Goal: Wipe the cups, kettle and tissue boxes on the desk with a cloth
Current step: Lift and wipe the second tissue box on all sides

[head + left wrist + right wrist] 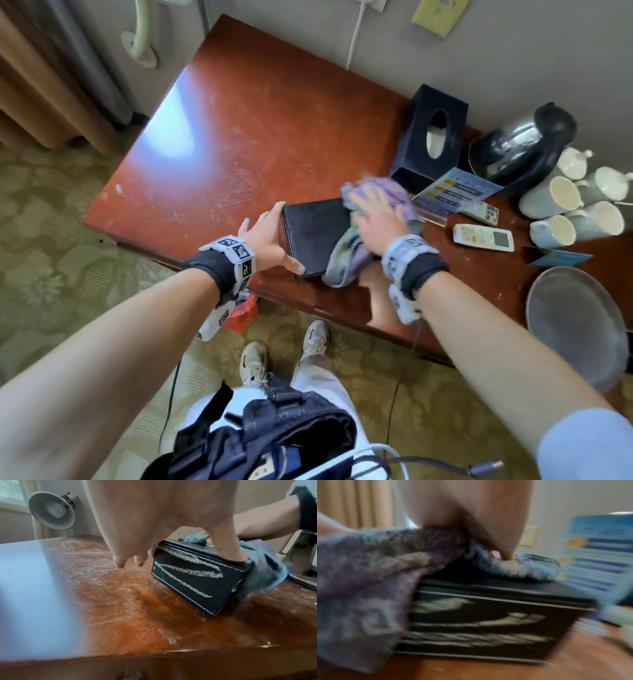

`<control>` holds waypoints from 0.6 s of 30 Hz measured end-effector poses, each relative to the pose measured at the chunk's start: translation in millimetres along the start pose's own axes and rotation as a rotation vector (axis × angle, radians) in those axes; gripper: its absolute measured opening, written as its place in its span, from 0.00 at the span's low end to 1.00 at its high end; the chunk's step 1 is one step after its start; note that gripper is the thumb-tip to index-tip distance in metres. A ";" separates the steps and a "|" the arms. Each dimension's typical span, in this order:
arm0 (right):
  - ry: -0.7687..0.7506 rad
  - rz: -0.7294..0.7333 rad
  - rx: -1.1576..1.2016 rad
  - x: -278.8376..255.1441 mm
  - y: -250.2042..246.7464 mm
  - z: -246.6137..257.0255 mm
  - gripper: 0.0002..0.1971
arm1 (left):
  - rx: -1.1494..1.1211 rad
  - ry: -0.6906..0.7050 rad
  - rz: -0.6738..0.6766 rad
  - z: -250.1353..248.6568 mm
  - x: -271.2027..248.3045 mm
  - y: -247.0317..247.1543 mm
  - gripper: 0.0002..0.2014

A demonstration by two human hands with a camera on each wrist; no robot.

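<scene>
A black tissue box [315,229] lies near the desk's front edge. Its sides carry pale chalky scribbles [188,570], which also show on the box [488,626] in the blurred right wrist view. My left hand [282,236] grips the box's left end, thumb at the near corner and fingers at the far one. My right hand [373,214] presses a purple-blue cloth [342,263] flat on the right part of the lid, and the cloth [262,566] hangs over that side. A second black tissue box [431,137], a steel kettle [524,144] and white cups [551,195] stand at the back right.
A blue leaflet stand [455,192] and two remote controls [483,236] lie just right of my right hand. A round grey tray [575,322] sits at the desk's right front. The scratched desk top [222,154] stretches away to the left. A white cable [354,37] runs down the wall.
</scene>
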State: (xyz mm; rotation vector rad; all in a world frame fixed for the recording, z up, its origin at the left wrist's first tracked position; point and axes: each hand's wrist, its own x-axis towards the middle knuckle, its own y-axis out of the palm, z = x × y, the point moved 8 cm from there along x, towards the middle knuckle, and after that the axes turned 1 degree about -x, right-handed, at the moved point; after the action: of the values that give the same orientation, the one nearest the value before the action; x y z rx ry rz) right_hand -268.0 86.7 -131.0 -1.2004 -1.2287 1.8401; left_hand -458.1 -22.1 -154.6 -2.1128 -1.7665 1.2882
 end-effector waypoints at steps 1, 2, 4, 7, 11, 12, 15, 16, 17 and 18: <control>0.069 -0.004 -0.017 0.6 -3.4 -29.3 0.26 | -0.004 -0.001 -0.001 0.7 0.9 0.4 0.69; 0.127 0.001 -0.013 -0.8 -5.9 -51.5 0.25 | -0.008 -0.001 0.000 0.6 1.7 0.5 0.70; 0.201 -0.012 0.039 -3.6 -7.7 -67.0 0.25 | -0.020 -0.004 0.005 1.4 3.7 1.7 0.70; 0.076 -0.133 -0.011 -15.3 -3.4 -14.8 0.25 | -0.024 -0.005 0.018 2.2 4.4 2.6 0.70; -0.166 -0.195 0.124 -65.2 34.7 69.3 0.23 | -0.028 0.011 0.003 -0.6 0.5 1.3 0.68; -0.156 -0.202 0.166 -74.1 39.4 73.5 0.23 | -0.029 0.019 0.000 -3.1 -1.0 1.1 0.67; -0.165 -0.226 0.146 -74.6 32.5 49.7 0.22 | -0.016 0.019 0.004 -8.1 -3.1 -1.0 0.66; -0.105 -0.251 0.131 -69.7 27.1 26.1 0.22 | -0.012 0.015 0.008 -8.7 -3.4 -1.5 0.65; -0.017 -0.275 0.130 -63.3 21.0 -3.1 0.22 | -0.014 0.010 0.009 -9.0 -3.8 -1.4 0.65; 0.083 -0.273 0.143 -57.5 17.1 -34.1 0.22 | -0.020 0.006 0.010 -8.9 -4.5 -0.8 0.65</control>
State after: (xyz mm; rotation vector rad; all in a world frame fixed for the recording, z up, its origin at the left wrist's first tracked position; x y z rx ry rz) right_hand -213.9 43.9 -132.2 -0.9686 -1.1329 1.6307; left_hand -452.8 -21.9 -146.1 -2.1366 -1.7756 1.2714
